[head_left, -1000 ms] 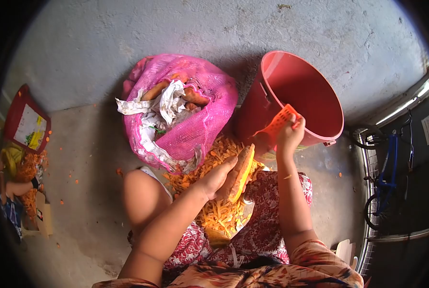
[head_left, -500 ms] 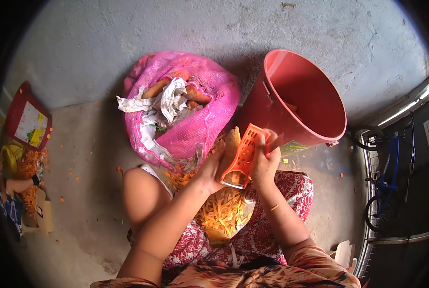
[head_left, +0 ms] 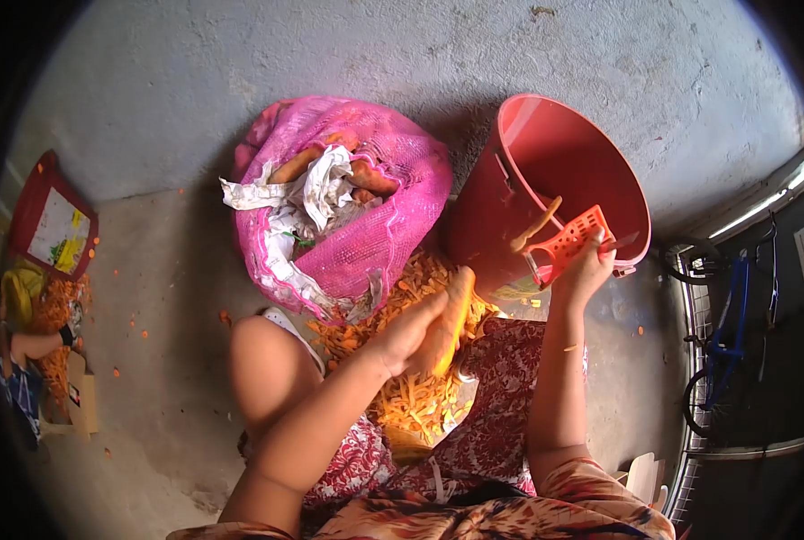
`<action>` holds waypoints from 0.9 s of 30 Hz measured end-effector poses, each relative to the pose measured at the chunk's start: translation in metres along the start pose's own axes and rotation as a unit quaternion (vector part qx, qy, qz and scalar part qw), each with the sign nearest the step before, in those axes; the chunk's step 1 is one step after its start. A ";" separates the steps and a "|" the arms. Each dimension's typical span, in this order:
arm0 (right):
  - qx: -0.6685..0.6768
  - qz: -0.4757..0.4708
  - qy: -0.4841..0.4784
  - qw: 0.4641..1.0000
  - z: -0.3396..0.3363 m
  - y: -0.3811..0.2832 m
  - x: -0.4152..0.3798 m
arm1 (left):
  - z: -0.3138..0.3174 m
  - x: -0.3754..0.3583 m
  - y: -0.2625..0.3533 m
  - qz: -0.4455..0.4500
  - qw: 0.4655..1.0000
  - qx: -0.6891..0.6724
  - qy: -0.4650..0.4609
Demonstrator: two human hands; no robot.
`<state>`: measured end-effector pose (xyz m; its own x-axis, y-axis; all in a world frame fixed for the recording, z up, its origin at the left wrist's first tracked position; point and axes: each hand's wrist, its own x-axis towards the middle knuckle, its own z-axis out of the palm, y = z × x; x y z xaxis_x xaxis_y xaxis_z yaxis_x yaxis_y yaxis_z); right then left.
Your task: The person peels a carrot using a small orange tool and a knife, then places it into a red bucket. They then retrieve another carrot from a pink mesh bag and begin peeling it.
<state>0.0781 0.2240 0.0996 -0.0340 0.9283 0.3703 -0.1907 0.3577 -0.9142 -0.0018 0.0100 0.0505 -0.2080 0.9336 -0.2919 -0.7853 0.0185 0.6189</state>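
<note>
My left hand (head_left: 413, 335) is closed around a long carrot (head_left: 457, 315), whose near side is a bright, freshly peeled yellow-orange. In my right hand (head_left: 586, 270) is an orange peeler (head_left: 571, 241) with a perforated body, held up in front of the red bucket (head_left: 478, 220). A thin blade-like piece sticks out to the right of that hand; I cannot make out what it belongs to. Off the peeler's left end, a curled strip of peel (head_left: 537, 225) hangs in the air. Below both hands lies a heap of orange peelings (head_left: 415, 396) between the legs.
A pink mesh sack (head_left: 402, 225) holding brownish-orange roots and crumpled paper (head_left: 325, 184) stands by the grey wall. At the far left are another red bucket (head_left: 33, 216) and part of another person (head_left: 37, 349) beside peelings. A blue bicycle (head_left: 731, 333) is at the right.
My right hand has swung right and up with the peeler, away from the carrot, and a strip of peel is now in the air. The carrot has turned to a bright peeled side.
</note>
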 end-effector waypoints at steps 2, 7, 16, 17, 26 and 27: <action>0.049 -0.003 -0.014 0.999 0.002 -0.016 -0.010 | 0.001 0.003 0.007 -0.007 0.998 -0.040 0.040; 0.049 0.081 -0.151 0.984 0.014 -0.021 -0.061 | -0.022 0.014 0.002 -0.048 0.988 -0.144 -0.036; -0.020 0.110 -0.256 0.960 0.028 -0.030 -0.111 | -0.007 0.022 -0.003 0.012 0.959 -0.283 -0.023; -0.023 0.112 -0.260 0.959 0.028 -0.030 -0.113 | -0.007 0.020 -0.001 0.007 0.963 -0.269 -0.026; -0.124 -0.018 -0.159 0.979 0.017 0.014 -0.057 | -0.005 0.007 -0.007 -0.036 0.984 -0.107 -0.135; -0.120 -0.027 -0.104 0.987 0.018 0.015 -0.037 | 0.005 0.004 -0.010 -0.051 0.997 -0.035 -0.049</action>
<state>0.0592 0.1933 0.0747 -0.2349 0.8756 0.4220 0.0400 0.4425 -0.8959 0.0078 0.0155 0.0472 -0.0695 0.9585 -0.2764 -0.8390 0.0937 0.5359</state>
